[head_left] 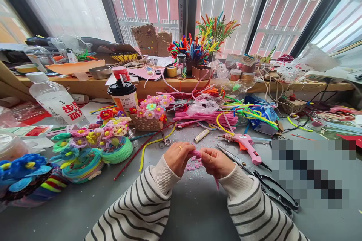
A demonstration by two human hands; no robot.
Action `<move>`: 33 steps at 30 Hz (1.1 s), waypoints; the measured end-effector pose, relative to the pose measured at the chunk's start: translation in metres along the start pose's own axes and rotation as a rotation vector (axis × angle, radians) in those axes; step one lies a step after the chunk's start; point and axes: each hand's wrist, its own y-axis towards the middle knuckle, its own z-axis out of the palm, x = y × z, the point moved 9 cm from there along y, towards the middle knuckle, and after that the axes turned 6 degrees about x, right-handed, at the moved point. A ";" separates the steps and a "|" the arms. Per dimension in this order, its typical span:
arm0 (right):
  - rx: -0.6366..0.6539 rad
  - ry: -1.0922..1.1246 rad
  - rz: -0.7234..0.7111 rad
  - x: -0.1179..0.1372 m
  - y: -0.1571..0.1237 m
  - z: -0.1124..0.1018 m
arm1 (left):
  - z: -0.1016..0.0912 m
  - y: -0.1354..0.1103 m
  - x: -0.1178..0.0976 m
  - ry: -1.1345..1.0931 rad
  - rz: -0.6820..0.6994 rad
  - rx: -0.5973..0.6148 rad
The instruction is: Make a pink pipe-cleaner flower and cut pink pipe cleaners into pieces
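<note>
Between my hands, above the grey table, is a pink pipe cleaner (195,153), bent or coiled at the fingertips, with a loose end hanging below my right hand. My left hand (179,157) pinches its left side, the fingers closed. My right hand (216,161) is closed on the other side, thumb and forefinger together. Pink fuzz clippings (194,165) lie scattered on the table just beneath. A pink glue gun (246,146) rests to the right of my right hand, and black-handled scissors (263,180) lie beside my right forearm. Small scissors (164,141) lie beyond my left hand.
Pipe-cleaner flower baskets (82,158) crowd the left, near a water bottle (55,99) and a black-lidded cup (123,96). A bundle of pink pipe cleaners (205,119) lies behind my hands. A wooden ledge (152,89) with jars and craft supplies runs along the windows.
</note>
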 end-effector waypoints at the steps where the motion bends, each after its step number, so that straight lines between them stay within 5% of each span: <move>1: -0.015 -0.032 -0.003 0.001 0.000 -0.001 | 0.001 0.000 0.002 -0.016 -0.023 0.024; 6: -0.158 -0.328 -0.096 0.018 -0.007 -0.006 | 0.004 0.000 0.009 -0.180 -0.142 0.114; 12: -0.303 -0.944 -0.271 0.047 -0.019 0.003 | 0.021 -0.004 0.026 -0.425 -0.362 0.333; 24: -0.294 -1.884 -0.561 0.046 -0.030 0.051 | 0.067 -0.042 0.038 -1.060 -0.836 0.760; 28: -0.297 -1.971 -0.628 0.042 -0.031 0.061 | 0.070 -0.053 0.033 -1.237 -0.973 0.812; 33: -0.325 -1.692 -0.622 0.047 -0.032 0.048 | 0.066 -0.047 0.038 -1.259 -0.945 0.710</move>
